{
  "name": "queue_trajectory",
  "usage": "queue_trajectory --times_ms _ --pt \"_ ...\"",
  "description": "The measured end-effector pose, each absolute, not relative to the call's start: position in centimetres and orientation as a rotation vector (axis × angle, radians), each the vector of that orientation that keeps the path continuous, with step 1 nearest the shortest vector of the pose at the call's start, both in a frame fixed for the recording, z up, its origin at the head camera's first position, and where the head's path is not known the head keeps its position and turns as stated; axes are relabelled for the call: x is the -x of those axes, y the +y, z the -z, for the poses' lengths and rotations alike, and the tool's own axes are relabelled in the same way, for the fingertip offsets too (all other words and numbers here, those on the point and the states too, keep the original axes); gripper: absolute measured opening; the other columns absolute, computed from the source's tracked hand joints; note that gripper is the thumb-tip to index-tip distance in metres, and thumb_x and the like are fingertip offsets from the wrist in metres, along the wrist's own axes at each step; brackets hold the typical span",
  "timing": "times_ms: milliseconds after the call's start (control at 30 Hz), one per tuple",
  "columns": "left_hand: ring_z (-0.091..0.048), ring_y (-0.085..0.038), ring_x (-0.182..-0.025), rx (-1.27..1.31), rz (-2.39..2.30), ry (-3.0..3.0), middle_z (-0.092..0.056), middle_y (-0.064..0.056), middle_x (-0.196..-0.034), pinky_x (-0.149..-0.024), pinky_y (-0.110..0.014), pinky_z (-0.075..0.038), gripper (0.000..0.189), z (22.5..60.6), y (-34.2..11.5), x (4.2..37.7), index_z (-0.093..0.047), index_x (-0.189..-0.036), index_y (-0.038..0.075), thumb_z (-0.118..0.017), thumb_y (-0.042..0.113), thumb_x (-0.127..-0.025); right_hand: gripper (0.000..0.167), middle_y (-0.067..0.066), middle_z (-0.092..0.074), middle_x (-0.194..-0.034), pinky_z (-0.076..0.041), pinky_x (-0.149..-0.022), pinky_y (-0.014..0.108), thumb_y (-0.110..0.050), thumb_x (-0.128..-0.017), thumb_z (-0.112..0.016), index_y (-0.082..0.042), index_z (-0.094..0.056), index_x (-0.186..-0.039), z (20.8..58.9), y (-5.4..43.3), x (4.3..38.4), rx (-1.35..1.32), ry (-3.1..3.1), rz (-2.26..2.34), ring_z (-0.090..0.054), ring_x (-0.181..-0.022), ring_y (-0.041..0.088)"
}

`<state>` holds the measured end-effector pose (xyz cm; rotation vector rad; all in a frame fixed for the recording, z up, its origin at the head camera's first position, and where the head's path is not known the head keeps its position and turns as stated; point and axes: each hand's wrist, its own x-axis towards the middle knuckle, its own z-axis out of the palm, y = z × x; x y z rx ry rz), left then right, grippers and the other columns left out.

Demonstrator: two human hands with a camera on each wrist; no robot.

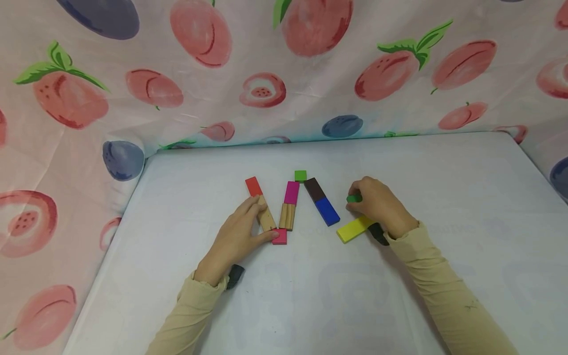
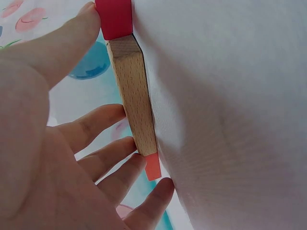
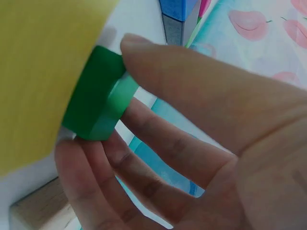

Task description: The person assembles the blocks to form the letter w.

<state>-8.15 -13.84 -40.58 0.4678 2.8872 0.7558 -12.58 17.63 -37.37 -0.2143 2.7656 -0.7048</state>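
My left hand lies beside a slanted pair of blocks: an orange-red block above a plain wooden block. Its thumb touches a pinkish-red block at the lower end of the pair, while extended fingers rest along the wooden block's side. On the right, my right hand pinches a green block between thumb and fingers. A yellow block lies just below that hand, partly covered by it. The table hides behind the hand, so whether the green block touches it I cannot tell.
Between the hands, a magenta block meets a striped wooden block. A light green block tops them, beside a dark brown block and a blue block. Another wooden block appears in the right wrist view.
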Motion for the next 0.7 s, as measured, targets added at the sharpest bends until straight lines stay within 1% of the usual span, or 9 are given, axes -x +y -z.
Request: queue_trajectory --times_ms 233,500,700 --pt "-0.037 -0.030 -0.144 -0.449 -0.756 2.875 -0.038 -0.011 -0.156 -0.115 -0.049 -0.037 0.071 40.51 -13.82 8.14 -0.054 -0.139 0.007 -0.079 0.043 -0.083 0.025 0.025 -0.061 -0.109 -0.051 -0.085 0.049 -0.011 -0.087 -0.074 0.006 -0.069 -0.104 37.32 17.86 12.48 0.205 2.764 0.726 -0.057 -0.096 0.035" --pt "-0.037 -0.030 -0.144 -0.452 -0.760 2.873 -0.039 -0.011 -0.156 -0.115 -0.048 -0.037 0.070 40.53 -13.82 8.18 -0.054 -0.139 0.006 -0.079 0.041 -0.084 0.023 0.020 -0.065 -0.103 -0.053 -0.082 0.044 -0.008 -0.086 -0.075 0.004 -0.069 -0.104 37.26 17.99 12.35 0.211 2.733 0.759 -0.059 -0.094 0.033" --pt "-0.037 -0.030 -0.144 -0.455 -0.761 2.876 -0.039 -0.011 -0.156 -0.115 -0.048 -0.037 0.070 40.57 -13.84 8.18 -0.054 -0.139 0.006 -0.079 0.041 -0.084 0.025 0.018 -0.066 -0.103 -0.053 -0.082 0.045 -0.006 -0.085 -0.076 0.004 -0.069 -0.107 37.45 18.42 12.06 0.293 2.731 0.803 -0.061 -0.096 0.033"
